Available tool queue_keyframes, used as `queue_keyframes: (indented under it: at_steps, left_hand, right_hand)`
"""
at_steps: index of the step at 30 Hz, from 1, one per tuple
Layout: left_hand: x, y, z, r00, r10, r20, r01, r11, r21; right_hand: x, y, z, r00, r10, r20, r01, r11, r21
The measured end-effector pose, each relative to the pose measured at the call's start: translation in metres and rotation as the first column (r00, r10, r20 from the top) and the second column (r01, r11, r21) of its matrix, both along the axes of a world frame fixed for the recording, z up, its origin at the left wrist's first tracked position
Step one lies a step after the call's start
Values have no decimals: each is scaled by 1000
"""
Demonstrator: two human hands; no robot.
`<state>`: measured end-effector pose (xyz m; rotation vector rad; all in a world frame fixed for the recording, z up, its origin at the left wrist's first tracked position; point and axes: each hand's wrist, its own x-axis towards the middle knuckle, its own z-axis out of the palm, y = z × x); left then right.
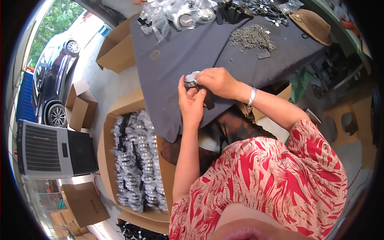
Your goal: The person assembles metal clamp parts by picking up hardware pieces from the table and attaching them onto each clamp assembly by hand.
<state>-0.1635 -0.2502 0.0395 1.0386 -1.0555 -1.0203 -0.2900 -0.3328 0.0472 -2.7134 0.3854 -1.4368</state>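
Observation:
Over the near edge of the cloth, a watch (pixel 191 77) with a round silvery case and a dark strap is held between my two hands. The thumb and fingers of my left hand (pixel 191 105) grip its case from the near left side. My right hand (pixel 219 83) pinches at the right edge of the case, fingers closed; whether it also holds some small part is hidden. A piece of black strap (pixel 209 103) hangs below my right hand. On the cloth ahead lies a heap of small metal pieces (pixel 252 38).
A grey cloth (pixel 176 60) covers the table. At its far side lie plastic-wrapped watches (pixel 186 20), black straps (pixel 232 12) and a brown woven cap (pixel 311 26). A rubber band (pixel 155 55) lies at left. Beside me, an open cardboard box (pixel 107 160) holds rows of wrapped watches (pixel 140 160).

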Motion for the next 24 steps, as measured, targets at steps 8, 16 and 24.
queue_keyframes:
  at_steps: [8, 16, 24]
  left_hand:
    - [2, 2, 4, 1000, 7, -3, -7, 1000, 0]
    - [0, 2, 3, 1000, 1, 17, -1, 1000, 18]
    - [-4, 3, 8, 999, 40, -13, -40, 998, 43]
  right_hand:
    - [2, -2, -5, 999, 19, 36, -21, 999, 38]
    - [3, 0, -7, 998, -37, 47, 34, 997, 71]
    - [6, 2, 0, 999, -49, -8, 49, 996, 73]
